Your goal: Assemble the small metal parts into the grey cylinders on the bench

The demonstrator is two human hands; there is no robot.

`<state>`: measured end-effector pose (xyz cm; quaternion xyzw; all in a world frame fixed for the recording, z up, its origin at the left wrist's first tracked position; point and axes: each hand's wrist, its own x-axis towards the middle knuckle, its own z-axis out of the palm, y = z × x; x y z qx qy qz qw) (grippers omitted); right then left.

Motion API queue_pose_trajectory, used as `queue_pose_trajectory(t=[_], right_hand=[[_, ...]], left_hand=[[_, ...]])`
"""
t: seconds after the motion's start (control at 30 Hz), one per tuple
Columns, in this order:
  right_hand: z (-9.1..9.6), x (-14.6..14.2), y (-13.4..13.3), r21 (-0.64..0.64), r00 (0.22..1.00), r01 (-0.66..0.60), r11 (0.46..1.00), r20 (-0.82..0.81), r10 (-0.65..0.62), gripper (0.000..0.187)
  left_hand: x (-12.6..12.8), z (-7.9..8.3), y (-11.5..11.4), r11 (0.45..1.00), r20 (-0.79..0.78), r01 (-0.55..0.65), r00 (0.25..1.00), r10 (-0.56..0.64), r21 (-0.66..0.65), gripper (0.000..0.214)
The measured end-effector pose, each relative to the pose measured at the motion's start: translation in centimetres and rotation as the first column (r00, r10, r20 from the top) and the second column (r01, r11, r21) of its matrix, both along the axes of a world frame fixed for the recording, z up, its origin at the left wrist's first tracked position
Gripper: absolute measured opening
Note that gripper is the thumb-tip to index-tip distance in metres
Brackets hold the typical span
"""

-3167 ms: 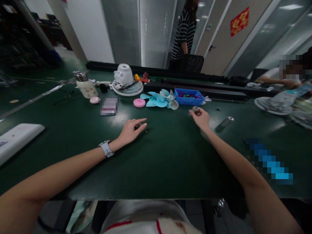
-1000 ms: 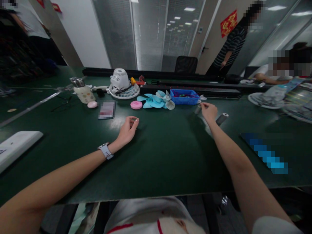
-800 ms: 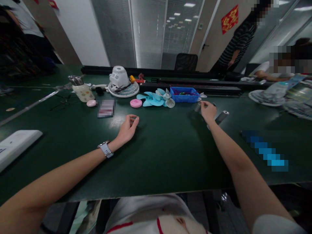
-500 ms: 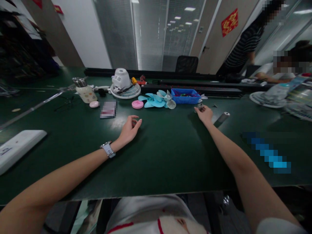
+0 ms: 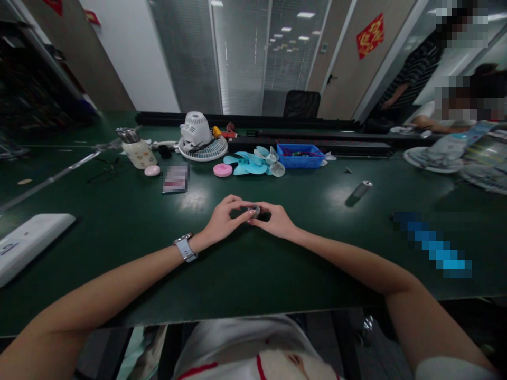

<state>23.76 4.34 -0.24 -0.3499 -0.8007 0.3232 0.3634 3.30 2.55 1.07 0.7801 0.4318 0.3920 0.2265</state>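
A small round metal part (image 5: 255, 211) is pinched between my two hands above the middle of the green table. My left hand (image 5: 226, 219), with a watch on its wrist, closes thumb and fingers on its left side. From the other side my right hand (image 5: 277, 220) grips the same part with thumb and fingertips. The fingers cover much of it, so its exact kind does not show. Beyond the hands lie light-blue fan blades (image 5: 250, 163) and a round pink piece (image 5: 223, 170). A grey metal cylinder (image 5: 359, 192) lies to the right.
Farther back are a blue bin (image 5: 301, 156) of small parts, a white fan housing (image 5: 196, 129) on a grille, and a patterned bottle (image 5: 137, 150). A white case (image 5: 31, 243) is at the left. Fan parts (image 5: 439, 153) lie far right, near two people behind the table.
My right hand has brought the small metal part from beside the blue bin toward the middle. My left hand has moved right and closed on it too.
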Motion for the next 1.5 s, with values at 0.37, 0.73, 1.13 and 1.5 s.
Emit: queue_pose_trajectory(t=[0.37,0.73,1.13,1.5], right_hand=[[-0.4,0.0,0.2,0.025,0.999,0.030,0.999,0.034,-0.031,0.046],[-0.6,6.9,6.6,0.118,0.893,0.445,0.888,-0.139,-0.429,0.043],[-1.5,20.8,15.9,0.174,0.383,0.897,0.406,0.152,-0.911,0.042],[1.6,3.2,4.1,0.184,0.959,0.112,0.977,0.238,-0.154,0.045]], left_hand=[[-1.5,0.2,0.9,0.983,0.024,-0.151,0.989,0.149,0.103,0.027],[-4.3,-2.8,2.1,0.992,-0.284,-0.122,0.952,0.115,-0.006,0.024],[-3.3,-2.0,1.6,0.963,-0.157,-0.271,0.951,0.266,-0.011,0.044],[-2.9,-1.5,1.5,0.932,0.029,-0.342,0.937,0.347,-0.122,0.044]])
